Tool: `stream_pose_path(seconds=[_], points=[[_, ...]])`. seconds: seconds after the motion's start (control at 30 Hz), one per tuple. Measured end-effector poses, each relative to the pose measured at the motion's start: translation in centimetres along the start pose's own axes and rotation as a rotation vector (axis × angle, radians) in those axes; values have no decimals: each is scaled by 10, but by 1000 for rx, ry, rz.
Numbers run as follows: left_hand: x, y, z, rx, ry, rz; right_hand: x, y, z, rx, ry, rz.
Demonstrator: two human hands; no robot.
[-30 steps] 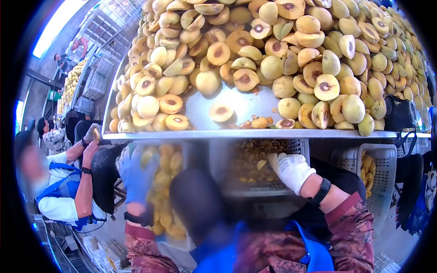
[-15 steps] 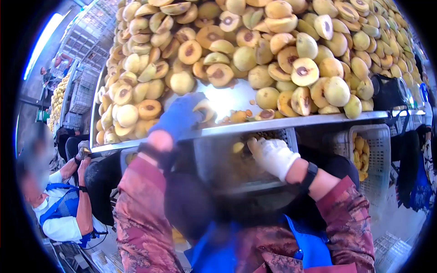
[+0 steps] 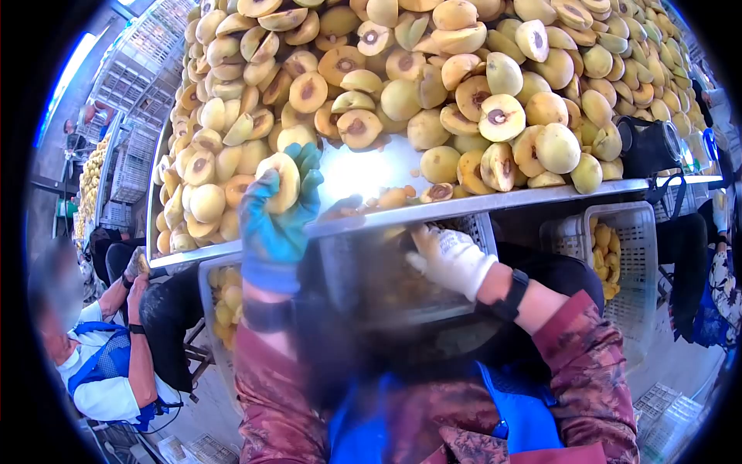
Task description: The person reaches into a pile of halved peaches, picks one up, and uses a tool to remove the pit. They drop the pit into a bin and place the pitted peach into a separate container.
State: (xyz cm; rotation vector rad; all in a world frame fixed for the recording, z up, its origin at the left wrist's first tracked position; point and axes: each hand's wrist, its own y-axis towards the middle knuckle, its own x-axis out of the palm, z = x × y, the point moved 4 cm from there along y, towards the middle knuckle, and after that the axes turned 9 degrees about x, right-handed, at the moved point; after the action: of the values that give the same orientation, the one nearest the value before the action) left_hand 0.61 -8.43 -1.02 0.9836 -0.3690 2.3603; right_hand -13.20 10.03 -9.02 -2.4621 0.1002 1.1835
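My left hand (image 3: 280, 213), in a blue-green glove, is raised at the near edge of the metal table (image 3: 456, 203). Its fingers grip a halved peach (image 3: 282, 182), cut face showing. My right hand (image 3: 456, 261), in a white glove, is below the table edge over a plastic crate (image 3: 485, 232). Its fingers are curled together, and a dark blur hides whatever is at their tips. Beyond the left hand lies a large heap of yellow peach halves (image 3: 359, 127), several with brown centres. Small fruit scraps (image 3: 396, 198) lie on the metal near the rim.
A crate of yellow fruit (image 3: 226, 305) stands at my left, another white crate (image 3: 635, 255) with fruit at my right. A black container (image 3: 649, 147) sits on the table at right. A seated co-worker in a blue vest (image 3: 104, 359) is close on the left.
My left hand has moved left and turned upward, lifting the peach half off the table so its cut face shows. The right hand stays over the crate, slightly shifted. The view has tilted a little.
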Motion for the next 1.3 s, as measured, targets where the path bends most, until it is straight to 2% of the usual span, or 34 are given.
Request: stream_pose_path(seconds=[0.03,0.1,0.2,0.3,0.33,0.43,0.53,0.57,0.63,0.73,0.93,1.1,1.13,1.27,1.3], points=[[1,-2,-4,15,-4,7,5,4,10,71,14,-41],[8,-5,-8,44,52,-1,9,-1,3,-30,-36,44],[21,-19,-11,36,219,0,2,1,4,21,-54,21],[37,-25,-10,53,524,-79,-4,-10,-16,-55,-28,99],[34,-25,-15,144,747,-66,-4,-9,-15,-41,-51,117],[40,-35,-24,501,1239,-397,-18,-13,-25,-53,9,124],[46,-48,-33,618,1587,-542,-15,-13,-24,-130,10,209],[47,-51,-35,678,1676,-572,-14,-13,-24,-121,-3,177],[46,-51,-37,683,1651,-557,-16,-13,-23,-102,-33,121],[46,-53,-39,710,1685,-533,-20,-17,-26,-146,-5,200],[46,-52,-37,717,1647,-541,-21,-22,-31,-165,-39,210],[46,-51,-37,624,1617,-532,-24,-23,-34,-147,-146,270],[46,-52,-38,671,1618,-539,-25,-23,-35,-153,-168,288],[43,-51,-36,538,1597,-551,-33,-27,-40,-178,-163,351],[39,-50,-37,446,1456,-469,-34,-27,-40,-197,-153,377]])
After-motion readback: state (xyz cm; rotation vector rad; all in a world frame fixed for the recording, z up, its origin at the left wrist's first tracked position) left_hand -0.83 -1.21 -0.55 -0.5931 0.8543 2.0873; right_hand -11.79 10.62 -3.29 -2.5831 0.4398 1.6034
